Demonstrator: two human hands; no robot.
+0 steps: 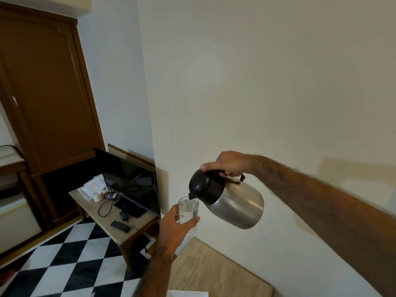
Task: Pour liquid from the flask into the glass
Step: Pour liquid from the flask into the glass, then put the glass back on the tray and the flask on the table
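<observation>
Held in mid-air above the bench (214,273), the glass (188,212) is gripped by left-hand fingers (192,221); right-hand fingers (230,174) are closed on the flask (233,203) handle, its spout tipped over the rim. Overfilling or a drifting spout is judged likely to spill liquid

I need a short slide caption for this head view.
Right hand tilts the flask over a glass held in the left hand.
</observation>
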